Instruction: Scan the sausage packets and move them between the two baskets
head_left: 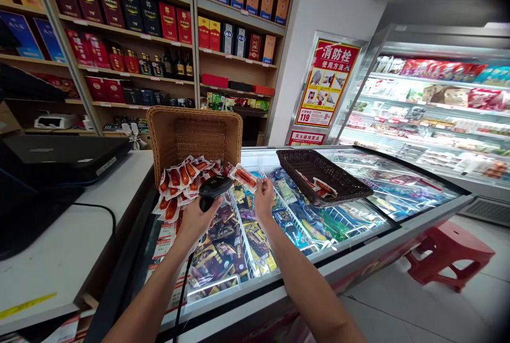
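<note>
My left hand (196,220) grips a black barcode scanner (214,187) with a cord trailing down, its head aimed toward the right. My right hand (263,198) pinches a small sausage packet (244,177) by its corner just in front of the scanner. Behind them a tan wicker basket (195,133) is tipped on its side on the freezer lid, with several similar red sausage packets (180,178) spilling from it. A dark brown woven tray (322,176) further right on the lid holds a couple of the same packets (322,187).
A glass-topped chest freezer (358,215) full of frozen goods spans the middle. A white counter (71,237) with a black register (48,162) lies left. A red plastic stool (448,250) stands on the floor at right. Shelves of boxed liquor and an open chiller stand behind.
</note>
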`<control>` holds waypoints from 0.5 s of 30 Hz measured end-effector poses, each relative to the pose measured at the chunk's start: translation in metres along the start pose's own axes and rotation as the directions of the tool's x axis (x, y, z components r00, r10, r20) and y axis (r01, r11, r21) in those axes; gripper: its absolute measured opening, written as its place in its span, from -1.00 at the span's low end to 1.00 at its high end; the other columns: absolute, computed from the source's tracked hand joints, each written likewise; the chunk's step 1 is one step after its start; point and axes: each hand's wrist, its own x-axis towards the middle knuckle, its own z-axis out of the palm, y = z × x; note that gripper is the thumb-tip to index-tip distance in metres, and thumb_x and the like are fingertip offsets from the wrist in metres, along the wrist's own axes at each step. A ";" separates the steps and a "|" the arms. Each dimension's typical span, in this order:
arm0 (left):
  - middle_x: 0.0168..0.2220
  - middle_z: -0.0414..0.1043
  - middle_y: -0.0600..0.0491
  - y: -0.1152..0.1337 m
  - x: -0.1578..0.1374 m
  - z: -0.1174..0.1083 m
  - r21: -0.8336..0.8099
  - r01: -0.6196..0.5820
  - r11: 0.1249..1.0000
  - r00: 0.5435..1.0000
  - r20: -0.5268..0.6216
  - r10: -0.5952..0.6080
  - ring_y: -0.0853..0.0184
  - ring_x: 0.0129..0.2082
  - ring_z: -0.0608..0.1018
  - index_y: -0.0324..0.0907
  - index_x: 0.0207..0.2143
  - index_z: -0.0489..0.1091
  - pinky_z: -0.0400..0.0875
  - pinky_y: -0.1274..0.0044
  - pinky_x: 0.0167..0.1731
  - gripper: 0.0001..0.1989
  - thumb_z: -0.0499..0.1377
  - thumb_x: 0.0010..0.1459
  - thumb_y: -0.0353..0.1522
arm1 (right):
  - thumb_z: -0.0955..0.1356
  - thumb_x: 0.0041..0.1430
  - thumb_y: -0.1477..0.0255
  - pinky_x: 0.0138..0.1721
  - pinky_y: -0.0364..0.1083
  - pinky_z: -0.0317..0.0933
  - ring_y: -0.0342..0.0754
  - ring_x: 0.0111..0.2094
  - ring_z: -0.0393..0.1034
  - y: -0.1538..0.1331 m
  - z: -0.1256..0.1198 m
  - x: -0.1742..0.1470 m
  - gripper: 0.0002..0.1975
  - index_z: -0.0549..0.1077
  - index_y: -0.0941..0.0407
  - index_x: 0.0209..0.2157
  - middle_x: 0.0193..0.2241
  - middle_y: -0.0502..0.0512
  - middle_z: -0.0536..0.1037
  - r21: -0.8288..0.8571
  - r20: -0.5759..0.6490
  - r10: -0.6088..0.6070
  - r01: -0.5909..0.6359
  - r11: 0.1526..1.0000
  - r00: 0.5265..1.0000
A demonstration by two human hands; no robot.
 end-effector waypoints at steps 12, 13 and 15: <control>-0.73 0.34 0.10 0.004 0.000 -0.003 0.010 0.003 1.000 1.000 -0.015 -0.003 0.31 -0.70 0.39 -0.10 -0.53 0.31 0.23 0.51 -0.64 -0.46 0.25 0.04 0.17 | 0.26 0.32 0.07 -0.30 -0.12 0.37 -0.09 -0.32 0.44 0.007 -0.007 0.036 -0.69 0.22 0.03 -0.27 -0.36 0.00 0.47 0.344 -0.232 0.273 -0.184 0.921 0.934; -0.72 0.35 0.11 0.003 0.001 -0.003 0.007 0.001 1.000 1.000 -0.013 -0.001 0.31 -0.69 0.40 -0.10 -0.52 0.31 0.24 0.51 -0.63 -0.47 0.26 0.03 0.16 | 0.26 0.33 0.13 -0.28 -0.12 0.40 -0.09 -0.31 0.46 0.007 -0.012 0.043 -0.74 0.20 0.02 -0.27 -0.33 0.01 0.47 0.386 -0.296 0.316 -0.190 0.903 0.901; -0.70 0.36 0.12 0.001 0.002 -0.003 -0.012 -0.010 1.000 1.000 -0.004 0.010 0.31 -0.69 0.41 -0.09 -0.51 0.30 0.27 0.51 -0.63 -0.49 0.28 0.02 0.14 | 0.24 0.34 0.24 -0.24 -0.11 0.44 -0.10 -0.26 0.49 0.005 -0.025 0.059 -0.83 0.17 0.01 -0.26 -0.27 0.04 0.47 0.416 -0.427 0.374 -0.188 0.890 0.823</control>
